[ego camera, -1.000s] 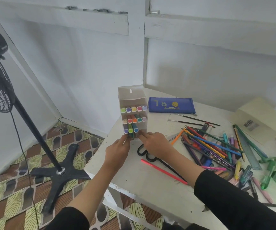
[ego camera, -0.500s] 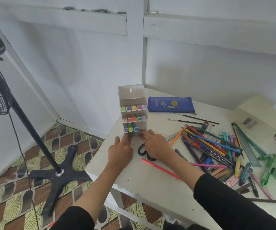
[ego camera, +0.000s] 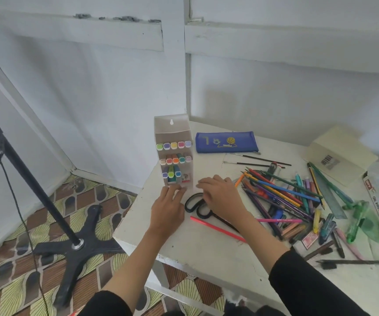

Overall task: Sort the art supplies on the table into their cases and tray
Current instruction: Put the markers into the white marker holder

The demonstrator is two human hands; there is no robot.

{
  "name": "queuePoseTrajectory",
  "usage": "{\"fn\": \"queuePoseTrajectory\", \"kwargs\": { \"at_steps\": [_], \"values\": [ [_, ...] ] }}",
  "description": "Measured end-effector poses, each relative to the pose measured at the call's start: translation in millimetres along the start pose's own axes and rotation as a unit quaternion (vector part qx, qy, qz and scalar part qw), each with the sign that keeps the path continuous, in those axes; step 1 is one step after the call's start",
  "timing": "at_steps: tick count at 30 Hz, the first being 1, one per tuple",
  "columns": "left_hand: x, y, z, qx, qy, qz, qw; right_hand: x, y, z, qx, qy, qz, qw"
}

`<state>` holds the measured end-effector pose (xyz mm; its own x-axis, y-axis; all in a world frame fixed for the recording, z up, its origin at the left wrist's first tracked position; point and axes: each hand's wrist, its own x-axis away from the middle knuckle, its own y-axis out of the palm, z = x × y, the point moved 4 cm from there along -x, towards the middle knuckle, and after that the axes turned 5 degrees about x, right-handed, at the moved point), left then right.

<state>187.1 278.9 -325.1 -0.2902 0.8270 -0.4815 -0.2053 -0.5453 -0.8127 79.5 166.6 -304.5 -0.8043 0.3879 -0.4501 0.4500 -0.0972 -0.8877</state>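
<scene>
- Presently, a white table (ego camera: 206, 249) is set in a white-walled corner.
- Left hand (ego camera: 168, 208) and right hand (ego camera: 220, 195) are laid flat, fingers straight, by the marker case (ego camera: 172, 131); nothing is gripped.

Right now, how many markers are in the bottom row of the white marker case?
3: purple marker leftmost, green marker beside it, blue marker next rightward. The row's right end is unclear; more may hide there.
</scene>
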Motion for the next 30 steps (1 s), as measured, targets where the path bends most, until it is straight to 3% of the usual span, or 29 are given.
{"fn": "queuePoseTrajectory", "kwargs": {
  "at_steps": [6, 13, 20, 27, 30],
  "values": [
    [-26, 16, 62, 0.095, 0.078, 0.037, 0.992, 61, -48, 68, -0.122, 0.241, 0.079, 0.96],
    [-62, 54, 147, 0.167, 0.139, -0.029, 0.976, 153, -108, 161, -0.135, 0.468, 0.161, 0.858],
    [-105, 108, 232, 0.199, 0.137, -0.084, 0.967, 211, -144, 231, -0.167, 0.53, 0.173, 0.813],
    [-167, 163, 309, 0.132, 0.048, -0.211, 0.967, 223, -162, 327, -0.18, 0.551, 0.107, 0.808],
    [-192, 178, 330, 0.151, 0.015, -0.212, 0.965, 213, -158, 364, -0.23, 0.562, 0.069, 0.792]
  ]
}}
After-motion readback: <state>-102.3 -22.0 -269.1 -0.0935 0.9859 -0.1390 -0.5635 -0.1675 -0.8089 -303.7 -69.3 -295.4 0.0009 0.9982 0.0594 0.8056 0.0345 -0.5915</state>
